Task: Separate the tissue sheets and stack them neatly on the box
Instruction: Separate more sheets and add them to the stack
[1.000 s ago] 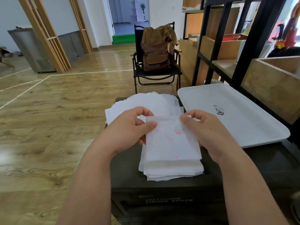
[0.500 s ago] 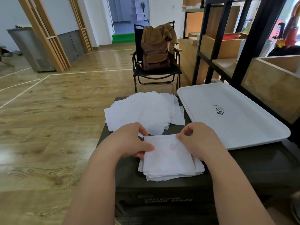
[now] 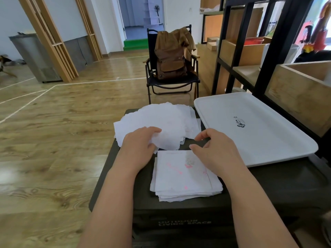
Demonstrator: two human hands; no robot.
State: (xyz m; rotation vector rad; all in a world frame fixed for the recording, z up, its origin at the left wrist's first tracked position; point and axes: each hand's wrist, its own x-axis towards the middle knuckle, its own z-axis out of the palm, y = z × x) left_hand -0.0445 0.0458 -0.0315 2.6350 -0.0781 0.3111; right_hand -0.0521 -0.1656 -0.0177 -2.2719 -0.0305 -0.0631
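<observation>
White tray (image 3: 279, 140) on dark box (image 3: 279, 183): holds nothing but a printed logo. Folded tissue stack (image 3: 184, 176), pink-marked, on box lid; loose separated sheets (image 3: 164, 119) behind. Left hand (image 3: 138, 149) pinches a loose sheet's edge; right hand (image 3: 215, 151) loosely curled, holding nothing.

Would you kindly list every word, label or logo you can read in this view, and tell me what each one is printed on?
"OUTDOOR LIVING SPACE": pale letters on the front face of the dark box, the top line blurred and only just readable.
Small black logo on the white tray: any lettering is too small to read.
Pink print and faint top-edge line on the top sheet of the tissue stack: no readable words.
</observation>
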